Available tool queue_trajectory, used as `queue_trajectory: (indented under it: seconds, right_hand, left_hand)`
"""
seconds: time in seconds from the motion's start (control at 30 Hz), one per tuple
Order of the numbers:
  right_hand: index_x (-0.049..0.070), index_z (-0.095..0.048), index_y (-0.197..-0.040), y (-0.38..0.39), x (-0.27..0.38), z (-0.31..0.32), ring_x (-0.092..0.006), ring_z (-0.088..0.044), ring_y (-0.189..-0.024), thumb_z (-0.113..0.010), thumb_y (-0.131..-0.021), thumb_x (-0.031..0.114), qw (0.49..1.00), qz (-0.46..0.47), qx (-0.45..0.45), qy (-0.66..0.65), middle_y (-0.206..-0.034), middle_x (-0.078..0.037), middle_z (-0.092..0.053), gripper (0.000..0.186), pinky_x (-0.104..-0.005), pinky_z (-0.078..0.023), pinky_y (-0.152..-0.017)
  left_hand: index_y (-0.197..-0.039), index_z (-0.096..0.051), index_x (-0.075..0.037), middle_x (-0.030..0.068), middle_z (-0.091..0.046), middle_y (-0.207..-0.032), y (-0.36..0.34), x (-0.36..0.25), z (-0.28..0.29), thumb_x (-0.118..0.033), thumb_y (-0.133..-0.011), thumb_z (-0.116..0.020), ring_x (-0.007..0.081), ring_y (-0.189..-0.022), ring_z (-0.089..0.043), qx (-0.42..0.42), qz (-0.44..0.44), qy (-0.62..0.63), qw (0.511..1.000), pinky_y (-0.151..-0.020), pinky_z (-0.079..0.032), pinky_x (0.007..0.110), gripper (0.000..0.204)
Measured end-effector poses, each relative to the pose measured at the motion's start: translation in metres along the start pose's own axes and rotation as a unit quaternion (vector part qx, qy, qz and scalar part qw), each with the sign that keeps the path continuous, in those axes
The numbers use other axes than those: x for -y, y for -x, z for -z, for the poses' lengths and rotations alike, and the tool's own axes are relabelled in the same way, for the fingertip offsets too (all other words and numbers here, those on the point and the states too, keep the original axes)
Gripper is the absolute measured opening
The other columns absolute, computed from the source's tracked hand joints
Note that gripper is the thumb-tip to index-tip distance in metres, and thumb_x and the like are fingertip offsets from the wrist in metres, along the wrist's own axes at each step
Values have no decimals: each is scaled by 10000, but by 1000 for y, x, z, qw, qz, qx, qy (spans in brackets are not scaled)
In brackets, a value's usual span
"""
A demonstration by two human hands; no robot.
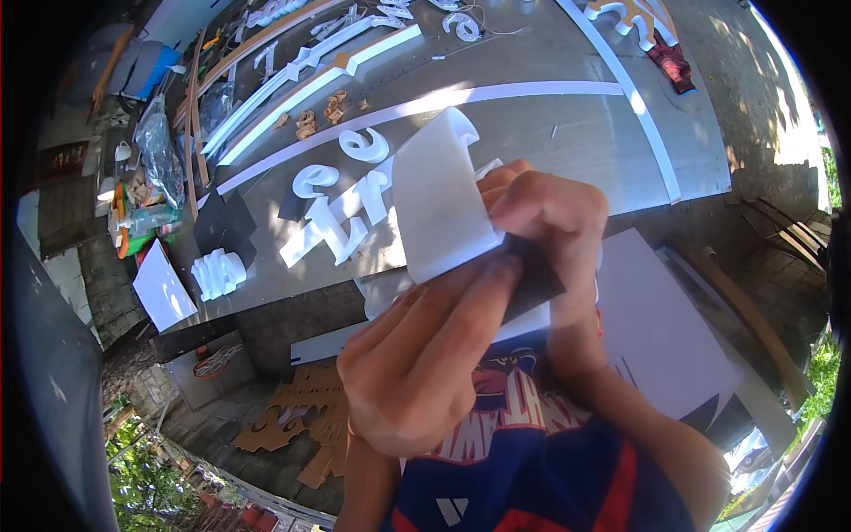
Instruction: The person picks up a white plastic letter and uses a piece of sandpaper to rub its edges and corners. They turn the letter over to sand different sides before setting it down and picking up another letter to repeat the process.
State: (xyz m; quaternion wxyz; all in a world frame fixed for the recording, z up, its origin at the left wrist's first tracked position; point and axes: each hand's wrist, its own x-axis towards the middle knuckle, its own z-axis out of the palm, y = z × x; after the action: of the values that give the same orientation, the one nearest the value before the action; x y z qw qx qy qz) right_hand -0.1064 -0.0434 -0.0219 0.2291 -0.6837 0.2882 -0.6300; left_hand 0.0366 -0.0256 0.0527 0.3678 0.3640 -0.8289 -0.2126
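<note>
While both bare hands met above the near edge of a grey metal table (585, 133), the head view showed a smooth white curved piece with a rolled upper edge (448, 204) raised between them, tilted, in front of the tabletop. The right hand (560, 213) was mostly closed, its fingers curled and pinching that piece at its right edge. The left hand (408, 372) was partly closed, its fingers long and close together, reaching to the piece's lower edge; one fingertip lay on a thin dark flat piece (539, 282) between the hands. Its thumb was hidden, so what it gripped could not be told.

Beyond the hands, two small white curled shapes (379, 142) lay on the table, near a larger white serifed shape (330, 232). A long narrow white strip (443, 99) curved across the surface toward a second white strip (634, 97), which ran down the right side. Farther back were crumpled light-brown scraps (335, 106), just beside a white strip with a notched outline (319, 93). A white ridged piece (219, 273) sat near the table's left corner. Below the table lay brown cardboard with cut-out openings (306, 412), and a large pale flat sheet (660, 319) stood to the right.
</note>
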Motion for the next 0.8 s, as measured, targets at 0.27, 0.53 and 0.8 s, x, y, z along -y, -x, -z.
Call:
queue_trajectory:
  seconds: [0.27, 0.53, 0.8]
  right_hand:
    - [-26, -404, -1097, -3, 3, -5, -271, -650, -775, -754, -607, 37, 999, -8, -14, 30, -882, -123, -590, 605, -313, -483, -686]
    - [-15, -413, -1101, 1, 10, -11, -281, -641, -857, -742, -623, 73, 995, -62, -83, 13, -972, -132, -571, 588, -319, -468, -773]
    - [-19, -437, -1103, 3, 10, -9, -295, -615, -862, -687, -669, 55, 994, -72, -80, -5, -997, -143, -551, 506, -328, -474, -770]
  left_hand:
    - [-973, -630, 41, 160, -645, -890, 11, 0, 4, 96, -664, -531, 301, -816, -664, 17, 40, -29, 999, -700, -534, 343, 329]
    - [-931, -638, 63, 181, -647, -867, 7, 6, 1, 46, -677, -559, 315, -829, -667, -5, -51, 34, 998, -696, -546, 353, 267]
    - [-888, -658, 36, 167, -668, -874, 1, 0, 0, 25, -712, -616, 281, -817, -681, -13, -22, 38, 999, -678, -561, 337, 181]
